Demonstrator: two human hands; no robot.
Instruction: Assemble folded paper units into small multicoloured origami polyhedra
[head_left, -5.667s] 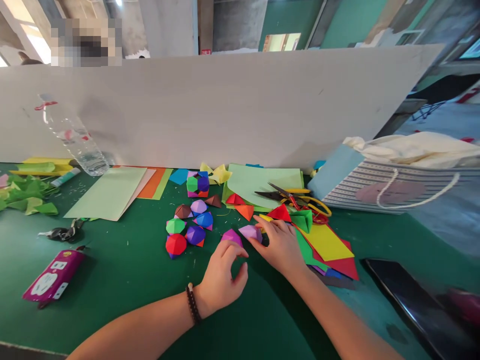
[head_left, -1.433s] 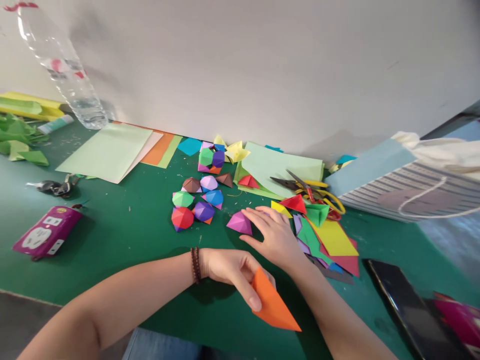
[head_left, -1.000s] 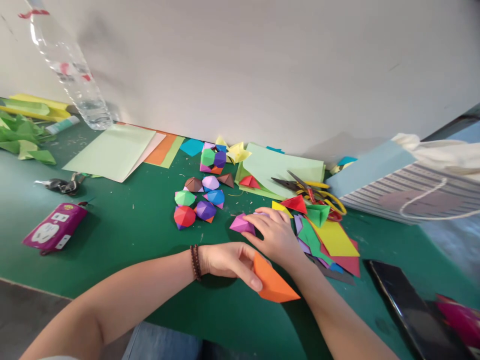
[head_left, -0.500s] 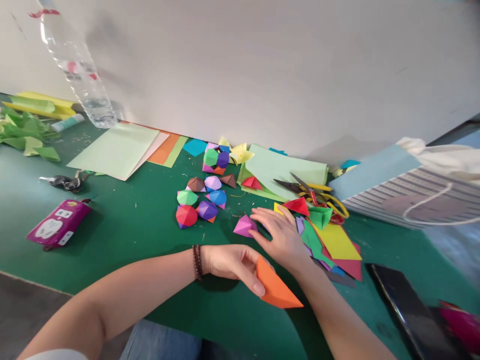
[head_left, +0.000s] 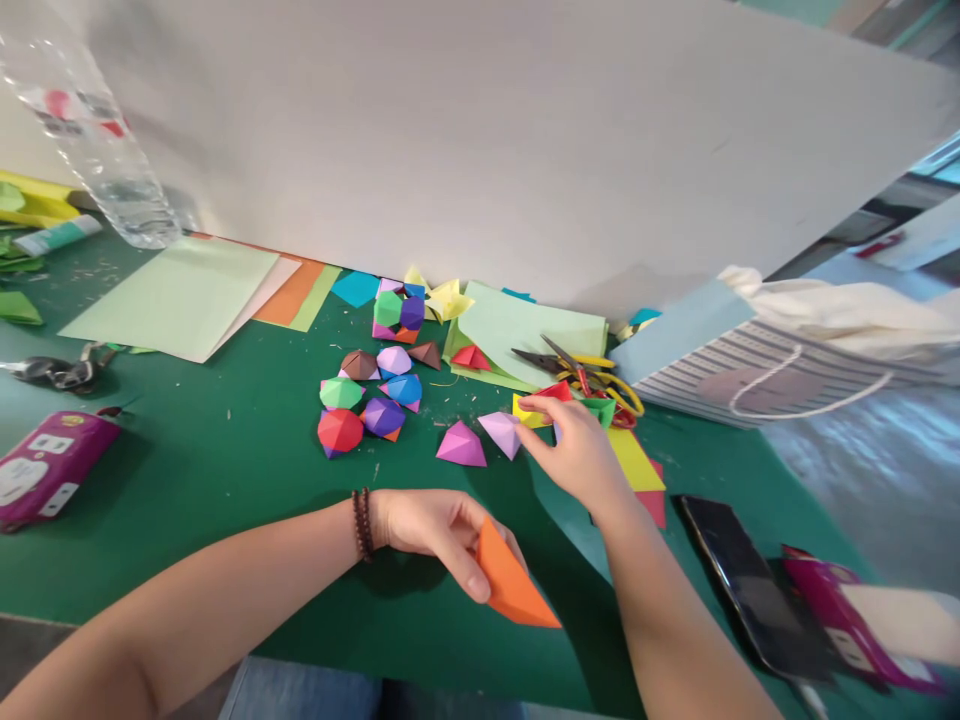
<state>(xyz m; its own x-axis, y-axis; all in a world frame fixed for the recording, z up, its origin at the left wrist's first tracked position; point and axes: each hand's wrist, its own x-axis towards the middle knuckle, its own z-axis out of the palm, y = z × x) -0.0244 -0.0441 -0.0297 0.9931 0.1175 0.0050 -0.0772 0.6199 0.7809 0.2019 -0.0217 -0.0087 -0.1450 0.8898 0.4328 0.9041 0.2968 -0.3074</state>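
Your left hand (head_left: 431,530) pinches a folded orange paper piece (head_left: 510,580) between thumb and fingers, above the green surface (head_left: 247,470). Your right hand (head_left: 577,450) is open, its fingers (head_left: 536,403) spread and gripping nothing, just beside a lilac paper pyramid (head_left: 501,433), with a magenta paper pyramid (head_left: 461,445) next to it. A careless sweep could knock both toward the folded paper gems (head_left: 360,395) or snag the yellow-handled scissors (head_left: 577,368). Mind the black smartphone (head_left: 750,585) on your right; more green surface lies ahead of your left forearm.

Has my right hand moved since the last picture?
Yes, the right hand has shifted rightward, farther from the red origami gem, and now sits beside the lilac pyramid.
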